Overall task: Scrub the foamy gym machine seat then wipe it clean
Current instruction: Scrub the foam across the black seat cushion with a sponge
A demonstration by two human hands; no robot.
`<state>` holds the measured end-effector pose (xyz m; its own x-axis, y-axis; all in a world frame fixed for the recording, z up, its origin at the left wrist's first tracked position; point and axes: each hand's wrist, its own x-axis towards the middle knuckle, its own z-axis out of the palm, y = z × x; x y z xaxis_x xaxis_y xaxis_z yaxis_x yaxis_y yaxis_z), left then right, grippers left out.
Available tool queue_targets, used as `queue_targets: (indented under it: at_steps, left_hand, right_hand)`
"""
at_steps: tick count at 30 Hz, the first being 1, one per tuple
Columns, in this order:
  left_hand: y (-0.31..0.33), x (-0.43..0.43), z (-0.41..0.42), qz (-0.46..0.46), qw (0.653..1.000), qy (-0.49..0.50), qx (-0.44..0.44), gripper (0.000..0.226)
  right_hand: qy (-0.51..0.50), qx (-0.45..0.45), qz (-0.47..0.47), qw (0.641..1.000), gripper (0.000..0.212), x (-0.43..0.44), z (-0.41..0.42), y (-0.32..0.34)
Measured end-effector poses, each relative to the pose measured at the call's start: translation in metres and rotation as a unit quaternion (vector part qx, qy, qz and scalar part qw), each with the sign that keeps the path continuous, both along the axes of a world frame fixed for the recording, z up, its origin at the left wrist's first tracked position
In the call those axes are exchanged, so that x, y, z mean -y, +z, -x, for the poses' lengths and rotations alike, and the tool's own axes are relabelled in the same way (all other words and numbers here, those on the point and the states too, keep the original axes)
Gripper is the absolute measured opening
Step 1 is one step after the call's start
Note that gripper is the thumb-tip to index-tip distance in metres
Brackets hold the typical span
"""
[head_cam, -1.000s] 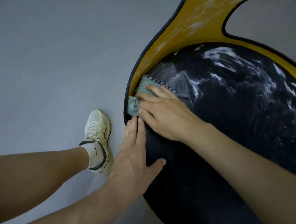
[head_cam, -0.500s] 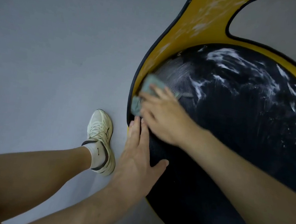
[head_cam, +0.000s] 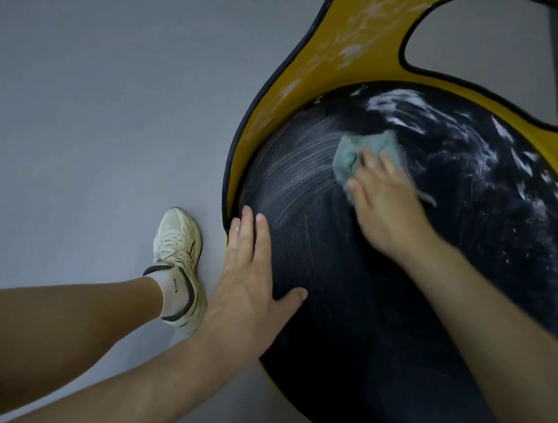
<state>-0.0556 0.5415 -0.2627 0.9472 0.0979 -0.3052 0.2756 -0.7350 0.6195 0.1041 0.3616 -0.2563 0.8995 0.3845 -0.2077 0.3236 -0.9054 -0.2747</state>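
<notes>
Right now I am watching the right hand [head_cam: 386,205] pressing a teal cloth [head_cam: 348,156] onto the upper middle of the round black seat pad [head_cam: 394,344]. Its fingers are lying spread and fairly straight across the cloth, pushing it down rather than curling round it, though the hand is blurring somewhat. The cloth is bunching up beyond the fingertips. Thin white streaks [head_cam: 302,172] are showing on the pad to the left of the cloth, while thicker patches of white foam [head_cam: 399,101] are sitting along the pad's far and right-hand parts. The left hand [head_cam: 245,287] is lying flat on the pad's near-left edge, fingers straight and together, thumb spreading out onto the black surface, holding nothing. A yellow frame [head_cam: 343,46] with a dark rim is curving around the pad's far side, flecked with foam. Beside the left hand I am seeing a pale trainer [head_cam: 177,252] with a white sock [head_cam: 173,286], standing on the grey floor [head_cam: 94,88].
</notes>
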Motion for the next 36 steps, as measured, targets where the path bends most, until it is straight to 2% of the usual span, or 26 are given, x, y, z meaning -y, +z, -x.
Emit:
queue_targets:
  at_steps: [4, 6, 9, 13, 16, 21, 24, 26, 29, 33, 36]
  left_hand:
    - [0.000, 0.001, -0.007, -0.005, 1.000, -0.005, 0.002, 0.114]
    - [0.000, 0.000, -0.009, -0.011, 1.000, -0.009, 0.005, 0.116]
    - [0.001, -0.003, -0.013, -0.044, 0.999, -0.021, 0.000, 0.117]
    - [0.005, -0.004, -0.019, -0.065, 0.997, -0.032, -0.020, 0.117]
    - [0.004, -0.003, -0.022, -0.069, 0.997, -0.034, -0.023, 0.117]
    - [0.005, -0.006, -0.022, -0.059, 0.997, -0.042, -0.016, 0.116]
    - [0.003, -0.007, -0.020, -0.045, 0.998, -0.036, 0.007, 0.116]
    - [0.002, -0.006, -0.019, -0.048, 0.998, -0.039, 0.013, 0.116]
    - [0.002, -0.007, -0.023, -0.061, 0.997, -0.043, 0.002, 0.118]
    - [0.003, -0.006, -0.030, -0.087, 0.995, -0.050, -0.020, 0.119]
    - [0.003, -0.005, -0.033, -0.088, 0.995, -0.043, -0.006, 0.108]
  right_hand:
    - [0.100, -0.014, 0.006, 0.995, 0.063, -0.006, 0.087, 0.001]
    - [0.131, -0.023, 0.025, 0.991, 0.064, -0.009, 0.094, 0.001]
    - [0.122, -0.008, 0.036, 0.992, 0.062, -0.019, 0.047, -0.002]
    - [0.019, -0.016, 0.037, 0.999, 0.055, -0.051, -0.050, -0.006]
    - [-0.025, -0.013, 0.032, 0.999, 0.054, -0.069, -0.069, -0.010]
    - [0.059, -0.005, -0.005, 0.998, 0.052, -0.039, 0.034, -0.003]
    - [0.110, -0.011, 0.037, 0.993, 0.056, -0.005, 0.108, 0.000]
    - [0.125, -0.032, 0.059, 0.990, 0.057, 0.005, 0.117, -0.001]
    - [0.124, -0.017, 0.059, 0.990, 0.062, -0.011, 0.076, 0.000]
    - [0.037, -0.017, 0.043, 0.998, 0.056, -0.048, -0.016, -0.004]
    - [-0.001, -0.019, 0.045, 0.999, 0.055, -0.071, -0.049, -0.005]
